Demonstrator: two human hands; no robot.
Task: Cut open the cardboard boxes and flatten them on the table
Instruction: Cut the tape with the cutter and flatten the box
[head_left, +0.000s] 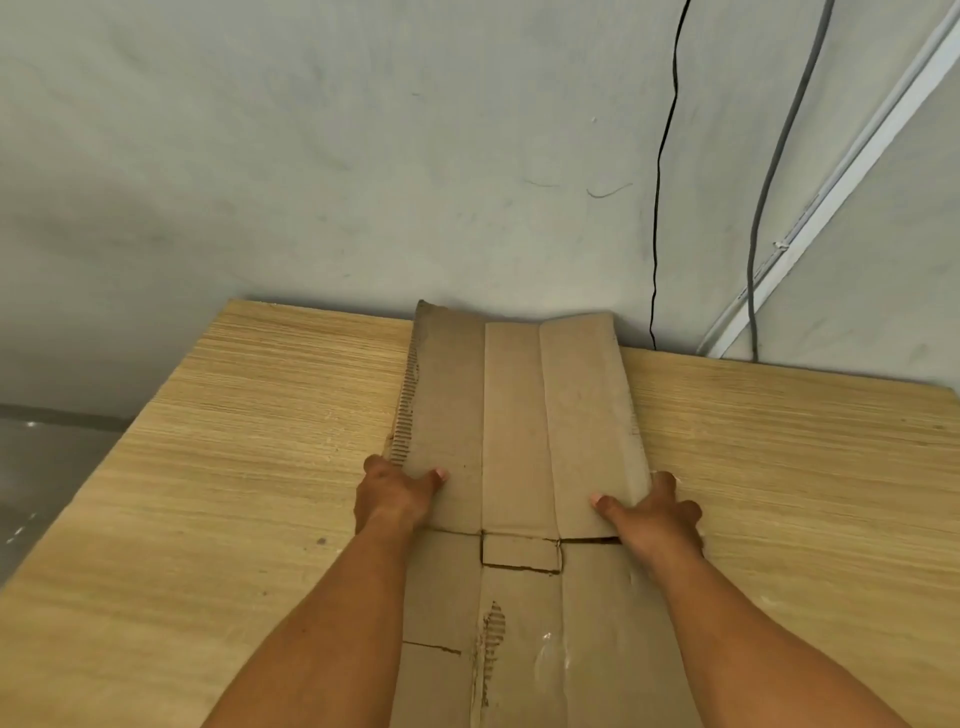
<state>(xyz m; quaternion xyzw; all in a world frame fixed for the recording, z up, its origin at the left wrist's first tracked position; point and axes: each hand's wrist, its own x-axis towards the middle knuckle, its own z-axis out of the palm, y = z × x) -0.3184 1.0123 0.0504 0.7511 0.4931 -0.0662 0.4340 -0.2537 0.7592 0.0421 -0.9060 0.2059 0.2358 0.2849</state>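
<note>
My left hand (397, 496) and right hand (654, 512) each gripped one long edge of the flattened cardboard (511, 415), which lay between them on the wooden table (234, 467). It ran as a long strip from under my forearms, past my fingertips, to the far edge by the wall (363, 156). My left thumb was pressed on top of the sheet while the other fingers were tucked under its left edge, out of sight. My right thumb lay on top in the same way, and the fingers there were curled round the right edge, their knuckles showing just outside it. Beyond my fingertips the sheet showed two lengthwise creases, and its raw left edge showed the corrugation. Just behind my thumbs, at the wrists, a cut ran across the sheet, with a small rectangular flap between my wrists. Nearer me a torn patch bared the fluting. Bare tabletop spread outward from both sets of fingers. Far beyond my right fingers, a black cable (660, 208), a grey cable (769, 208) and a white conduit (831, 182) ran down the wall.
</note>
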